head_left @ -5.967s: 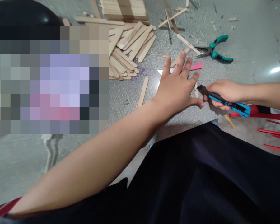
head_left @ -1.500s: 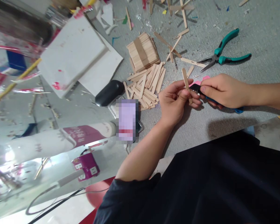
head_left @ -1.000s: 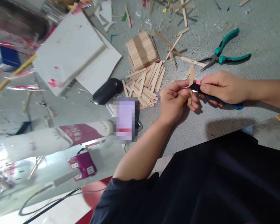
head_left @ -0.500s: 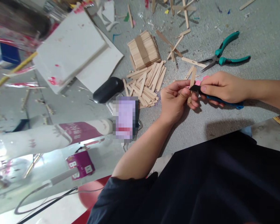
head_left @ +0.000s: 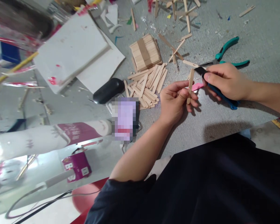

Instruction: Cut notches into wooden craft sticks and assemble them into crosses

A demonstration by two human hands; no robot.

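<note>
Right now we pinch a wooden stick [head_left: 190, 81] between the thumb and forefinger of our left hand [head_left: 174, 101], its lower fingers loosely curled, above the table [head_left: 189, 133]. Our right hand [head_left: 227, 81] has its fingers wrapped around a utility knife [head_left: 217, 88], the thumb pressed along it. The dark blade end sits just beside the stick's upper end; we cannot tell whether they touch. Our main worry is a slip: with the stick held only by fingertips, a hard push could twist it, and the edge could run into our left thumb or forefinger. Too much force might also split such thin wood. Near the hands, the pink piece [head_left: 197, 86] and pliers [head_left: 218, 59] could catch a knuckle if either hand jerks.
</note>
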